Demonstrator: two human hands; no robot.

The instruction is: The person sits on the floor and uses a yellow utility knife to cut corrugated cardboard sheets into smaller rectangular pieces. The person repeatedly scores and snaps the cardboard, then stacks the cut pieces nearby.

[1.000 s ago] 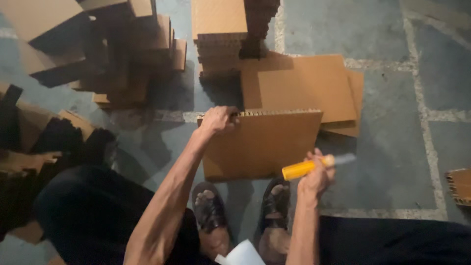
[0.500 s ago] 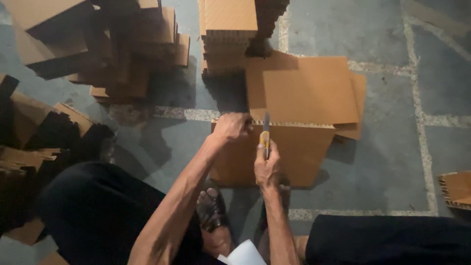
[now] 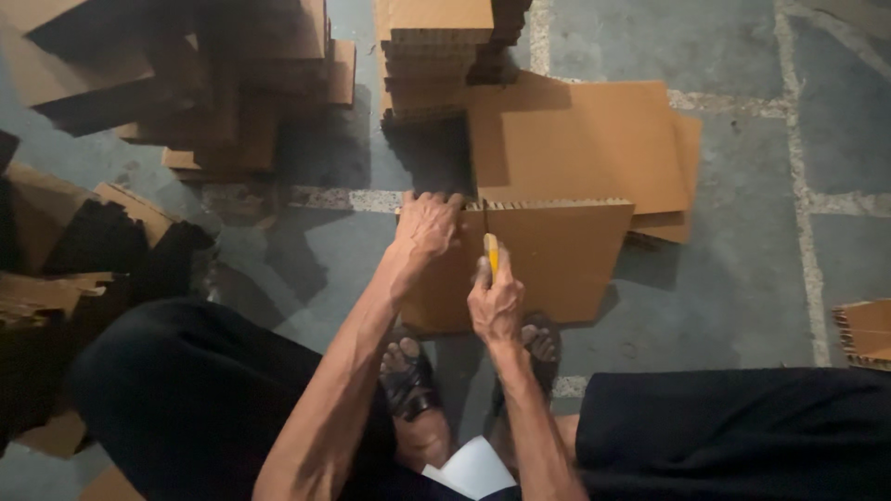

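I hold the cardboard sheet [image 3: 557, 260] upright on the stone floor [image 3: 742, 278], just in front of my sandalled feet [image 3: 408, 371]. My left hand [image 3: 425, 227] grips its top edge, fingers curled over and pressed together. My right hand [image 3: 497, 301] is wrapped around the yellow cutter [image 3: 491, 252], fingers closed tight on the handle, blade entering the sheet's top edge beside my left hand. To cut well, I judge I should keep the sheet steady, the blade straight, and my left fingers clear of its line. Flat sheets [image 3: 594, 139] lie behind it.
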